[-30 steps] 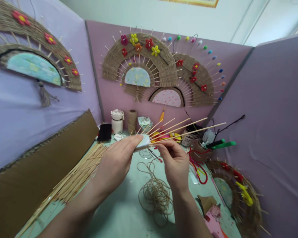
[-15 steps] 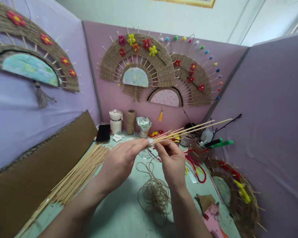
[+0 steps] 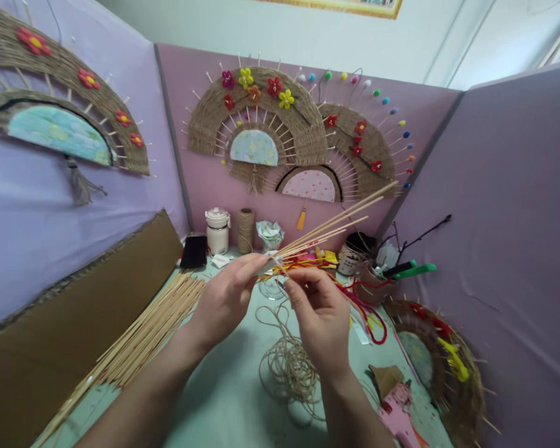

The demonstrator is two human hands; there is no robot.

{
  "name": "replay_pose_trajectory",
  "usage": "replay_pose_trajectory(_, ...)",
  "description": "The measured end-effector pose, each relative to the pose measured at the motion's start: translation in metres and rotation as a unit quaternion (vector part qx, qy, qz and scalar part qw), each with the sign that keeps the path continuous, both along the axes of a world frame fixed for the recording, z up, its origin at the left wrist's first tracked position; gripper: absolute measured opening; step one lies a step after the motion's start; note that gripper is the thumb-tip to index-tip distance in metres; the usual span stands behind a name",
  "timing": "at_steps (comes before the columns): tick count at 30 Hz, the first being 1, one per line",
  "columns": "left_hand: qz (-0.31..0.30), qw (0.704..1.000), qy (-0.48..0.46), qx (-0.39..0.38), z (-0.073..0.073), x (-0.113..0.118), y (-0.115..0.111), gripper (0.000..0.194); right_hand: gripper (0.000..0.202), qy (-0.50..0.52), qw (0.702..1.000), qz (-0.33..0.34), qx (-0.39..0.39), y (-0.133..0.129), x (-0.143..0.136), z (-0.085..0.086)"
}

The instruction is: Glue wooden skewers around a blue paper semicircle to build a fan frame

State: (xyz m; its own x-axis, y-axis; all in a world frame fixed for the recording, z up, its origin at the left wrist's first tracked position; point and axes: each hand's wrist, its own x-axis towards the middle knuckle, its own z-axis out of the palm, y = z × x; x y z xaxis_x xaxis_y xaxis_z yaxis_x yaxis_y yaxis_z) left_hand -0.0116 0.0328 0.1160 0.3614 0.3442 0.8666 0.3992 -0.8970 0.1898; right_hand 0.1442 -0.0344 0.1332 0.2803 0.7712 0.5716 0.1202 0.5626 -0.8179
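Several thin sticks (image 3: 331, 227) fan out to the upper right from a small pale patterned piece (image 3: 271, 256). My left hand (image 3: 231, 292) is closed on the joined end of these sticks. Close to that end, my right hand (image 3: 320, 305) pinches a thin twine strand (image 3: 281, 269) between thumb and forefinger. A loose tangle of twine (image 3: 289, 367) lies on the table below the hands. On the left, a big pile of sticks (image 3: 154, 323) rests beside a brown cardboard sheet (image 3: 84, 305).
Behind the hands stand a white jar (image 3: 218, 231), a twine spool (image 3: 246, 230) and a black phone (image 3: 194, 251). At the right are a tool pot (image 3: 373, 286), a pink glue gun (image 3: 396, 414) and a woven fan (image 3: 466, 373). Decorated fans (image 3: 256, 106) hang on the partitions.
The sticks have swung to a steeper angle, their tips higher and further left. My right hand has shifted slightly down and left, and a strand now shows at its fingertips.
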Motion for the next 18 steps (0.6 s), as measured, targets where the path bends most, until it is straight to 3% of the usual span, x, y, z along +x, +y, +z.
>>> replay_pose_trajectory(6, 0.015, 1.000, -0.018, 0.013, 0.001, -0.003, 0.007, 0.065, 0.029, -0.279, 0.957, 0.017, 0.081, -0.013, -0.020, 0.001)
replay_pose_trajectory(9, 0.039, 0.997, -0.034, 0.053, 0.003, -0.005, 0.012, 0.060, 0.030, -0.327, 0.941, -0.021, 0.090, -0.029, -0.018, 0.007)
replay_pose_trajectory(13, 0.052, 0.995, -0.030, 0.084, 0.003, -0.009, 0.018, 0.058, 0.032, -0.353, 0.933, 0.012, 0.070, -0.065, 0.000, 0.010)
replay_pose_trajectory(15, 0.050, 0.993, -0.033, 0.097, 0.002, -0.010, 0.021, 0.058, 0.031, -0.366, 0.930, 0.016, 0.033, -0.084, 0.017, 0.002)
replay_pose_trajectory(18, 0.041, 0.996, -0.050, 0.060, -0.005, -0.012, 0.029, 0.058, 0.028, -0.391, 0.917, -0.062, -0.054, -0.108, 0.055, -0.027)
